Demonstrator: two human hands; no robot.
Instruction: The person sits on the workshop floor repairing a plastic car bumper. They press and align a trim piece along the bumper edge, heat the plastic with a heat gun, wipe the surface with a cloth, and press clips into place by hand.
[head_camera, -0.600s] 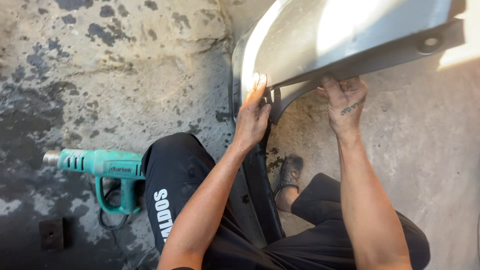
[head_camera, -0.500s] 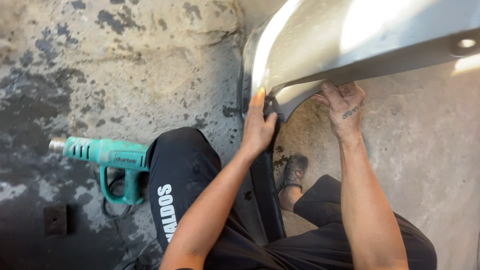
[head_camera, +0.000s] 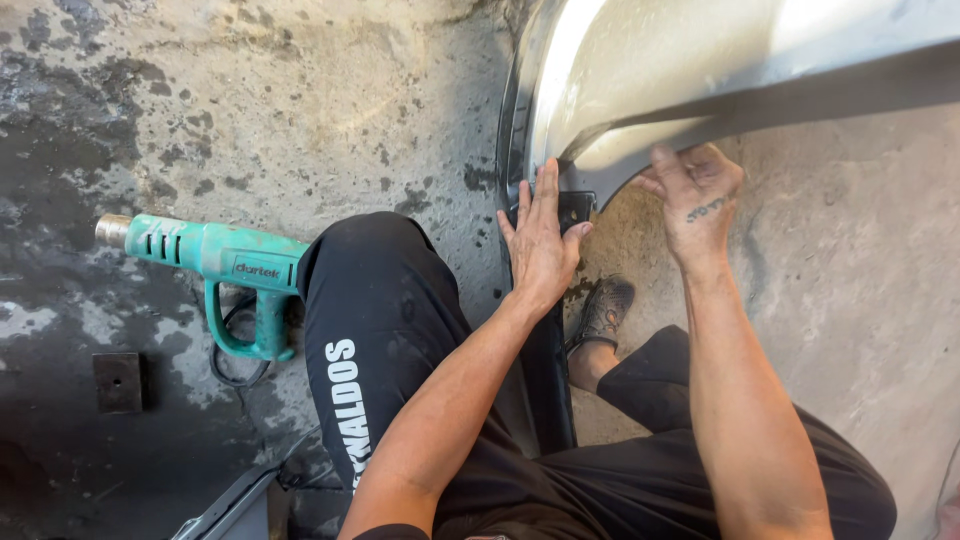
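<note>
At the far right of the scene, above my knees, hangs the curved silver-grey metal car body panel (head_camera: 700, 60), and both my hands are on its lower edge. My left hand (head_camera: 540, 235) lies flat and open, fingers stretched up along the panel's near-left corner, palm over a small black bracket (head_camera: 577, 207), pressing rather than gripping. My right hand (head_camera: 695, 195) has its fingers curled up under the rim further right; I cannot tell whether it pinches anything there. I judge that I am steadying and feeling along the edge, and any next move would call for firm, even pressure from both hands. On the stained concrete floor (head_camera: 250, 110) to the left lies a teal plastic heat gun (head_camera: 215, 265), well apart from my hands, with a small dark square plate (head_camera: 118, 382) nearer left. My black-trousered knee (head_camera: 375, 310) crowds the space below the panel
</note>
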